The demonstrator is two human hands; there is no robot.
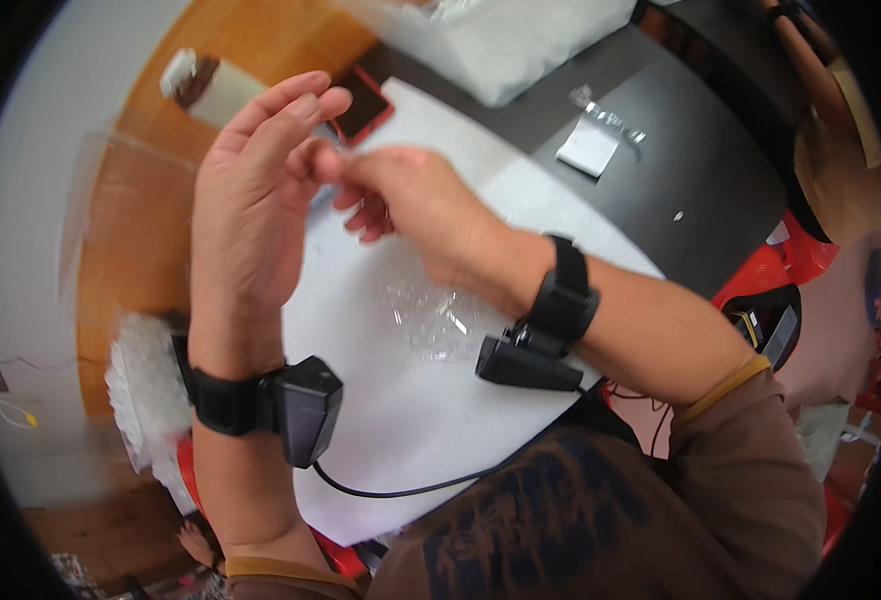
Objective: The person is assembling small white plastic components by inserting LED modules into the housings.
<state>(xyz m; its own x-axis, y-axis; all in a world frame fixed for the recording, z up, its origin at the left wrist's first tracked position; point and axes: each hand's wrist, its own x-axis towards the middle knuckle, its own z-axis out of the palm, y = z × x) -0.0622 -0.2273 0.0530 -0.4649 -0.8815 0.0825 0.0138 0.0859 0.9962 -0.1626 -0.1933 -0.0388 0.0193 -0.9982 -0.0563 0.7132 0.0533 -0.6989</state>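
Note:
My left hand (260,190) is raised over the left side of a white tabletop (380,420). Its upper fingers stick out, while lower digits bend in to meet the other hand. My right hand (400,195) reaches across from the right, thumb and fingers pinched together, touching or nearly touching the left fingertips. Both are slightly blurred, and whatever lies between the fingertips is too small or hidden to make out. Below my right hand, a small heap of clear plastic pieces (430,315) lies on the white surface.
Beyond my hands lies a red-edged dark phone (365,108). A large whitish plastic bag (500,45) and a white square packet (588,148) rest on a dark tabletop (705,170). A container with a white cap (215,85) stands far left. Another person's arm (815,70) shows far right.

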